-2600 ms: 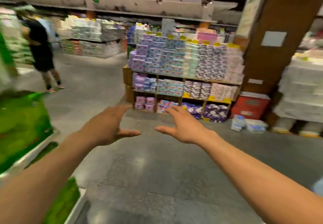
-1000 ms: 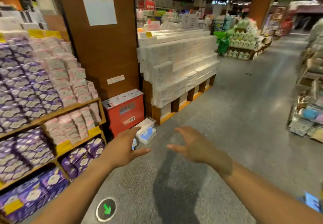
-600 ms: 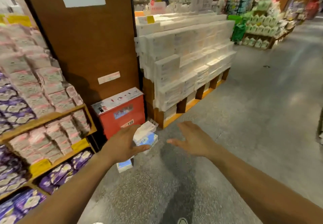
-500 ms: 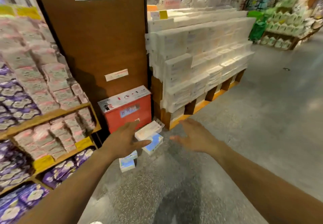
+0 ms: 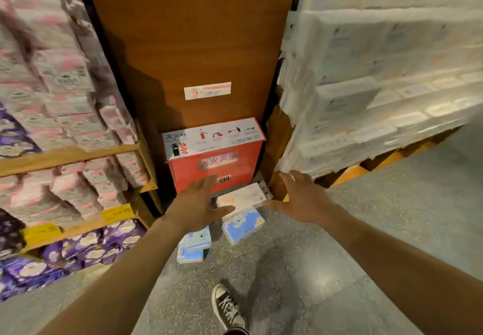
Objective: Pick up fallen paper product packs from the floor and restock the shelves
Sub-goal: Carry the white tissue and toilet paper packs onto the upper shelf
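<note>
Packs [image 5: 241,223] before red "119" box [image 5: 230,163]; left hand [image 5: 198,204], right hand [image 5: 300,198] spread, empty.

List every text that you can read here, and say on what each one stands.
"灭火器": white lid of the red box.
"119": front of the same box.
Front plaque, pillar label, yellow shelf tags, fallen packs: too blurred to read.

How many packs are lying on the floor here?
3: a pale pack by the red box, a blue pack just nearer, a second blue pack near the left hand. More may be hidden.
</note>
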